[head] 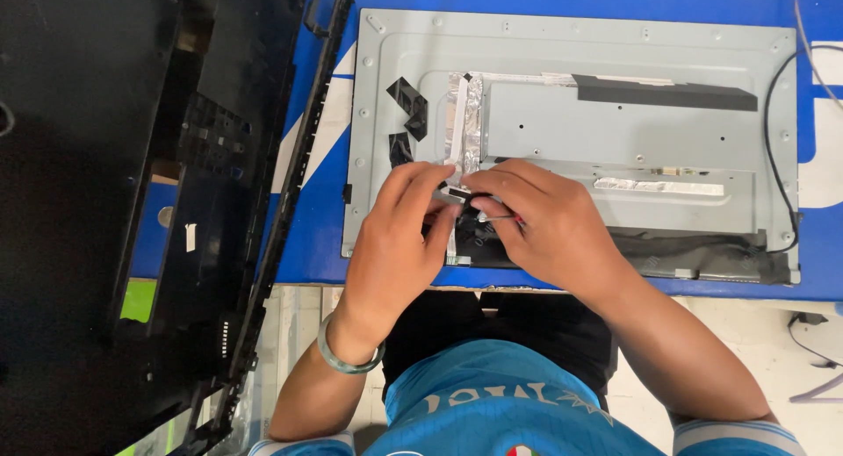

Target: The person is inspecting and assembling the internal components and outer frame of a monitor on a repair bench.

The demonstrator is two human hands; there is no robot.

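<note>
Both hands meet over a grey metal panel [562, 87] on the blue table [316, 236].

Head view: left hand [395, 236] pinches a silver foil strip [463, 122]; right hand [549, 223] grips a thin tool [496, 216] beside it. Black tape pieces [407, 100] sit left; a black plastic cover [211, 201] lies farther left.

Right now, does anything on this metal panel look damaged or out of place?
Yes. Crumpled silver foil tape runs unevenly down the grey metal back panel, and loose black tape scraps sit crooked left of it. Both hands, left hand and right hand, cover the middle.
</note>
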